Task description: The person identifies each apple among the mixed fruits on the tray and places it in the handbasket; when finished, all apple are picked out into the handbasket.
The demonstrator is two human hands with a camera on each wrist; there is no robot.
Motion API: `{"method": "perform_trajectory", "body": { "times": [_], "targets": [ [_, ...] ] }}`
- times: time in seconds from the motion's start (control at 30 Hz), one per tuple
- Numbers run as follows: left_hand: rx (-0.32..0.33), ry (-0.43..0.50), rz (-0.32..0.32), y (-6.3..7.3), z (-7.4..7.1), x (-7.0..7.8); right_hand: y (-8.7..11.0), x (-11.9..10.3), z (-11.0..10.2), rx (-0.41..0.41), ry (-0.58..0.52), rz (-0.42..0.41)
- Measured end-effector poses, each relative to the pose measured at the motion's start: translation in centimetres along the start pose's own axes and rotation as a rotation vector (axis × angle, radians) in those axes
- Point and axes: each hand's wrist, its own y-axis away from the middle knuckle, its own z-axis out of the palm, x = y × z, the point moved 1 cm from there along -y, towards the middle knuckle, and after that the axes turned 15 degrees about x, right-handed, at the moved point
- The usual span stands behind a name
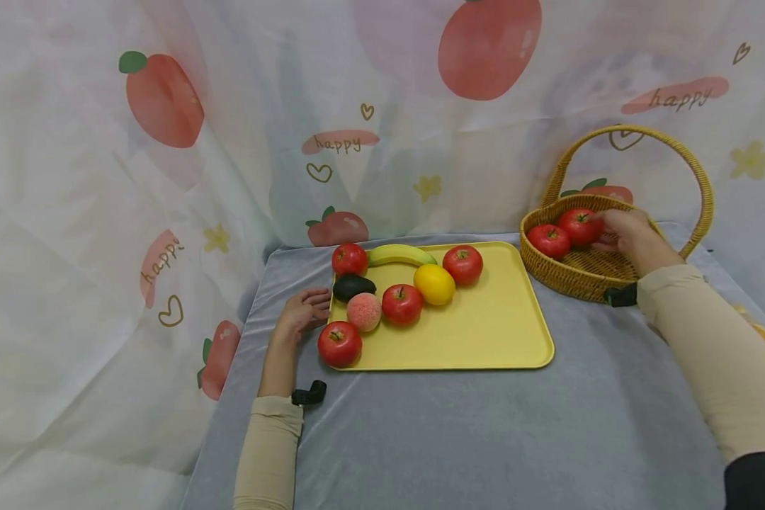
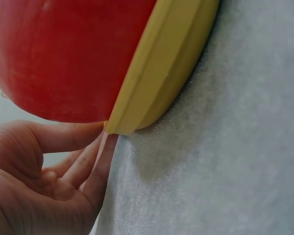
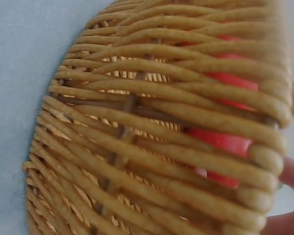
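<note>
In the head view, my right hand [image 1: 626, 232] reaches into a wicker basket [image 1: 570, 280] and grips a red apple [image 1: 576, 227]. A second red apple [image 1: 550, 242] lies beside it in the basket. The right wrist view shows the woven wall [image 3: 152, 117] up close, red showing through its gaps; most of that hand is hidden. At the left edge of a yellow tray [image 1: 484, 326], my left hand [image 1: 302, 312] touches the rim with loosely extended fingers [image 2: 71, 137]. Nearest to it are a dark green avocado [image 1: 353, 287] and a red apple [image 1: 340, 344].
Also on the tray are a banana [image 1: 401, 254], a lemon [image 1: 434, 284], a peach [image 1: 364, 312] and more red apples [image 1: 462, 265]. The basket's tall handle [image 1: 698, 170] arches above it. Grey cloth [image 1: 446, 439] covers the table, and a printed curtain [image 1: 242, 184] hangs behind.
</note>
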Motion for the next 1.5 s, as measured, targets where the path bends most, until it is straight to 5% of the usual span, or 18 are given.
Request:
{"method": "perform_trajectory", "body": {
  "times": [0.33, 0.63, 1.17, 1.5],
  "targets": [
    [0.007, 0.005, -0.006, 0.2, 0.0, 0.0, 1.4, -0.3, 0.0, 0.086, -0.051, -0.045],
    [0.009, -0.005, 0.004, 0.3, -0.2, -0.1, 2.9, -0.4, 0.9, 0.185, -0.014, -0.197],
    [0.001, -0.011, -0.005, 0.2, 0.0, 0.0, 7.0, -1.9, 4.0, 0.061, 0.008, -0.380],
    [0.011, -0.016, -0.006, 0.4, -0.1, 0.1, 9.3, -1.9, 6.4, -0.042, 0.011, -0.425]
  ]
}}
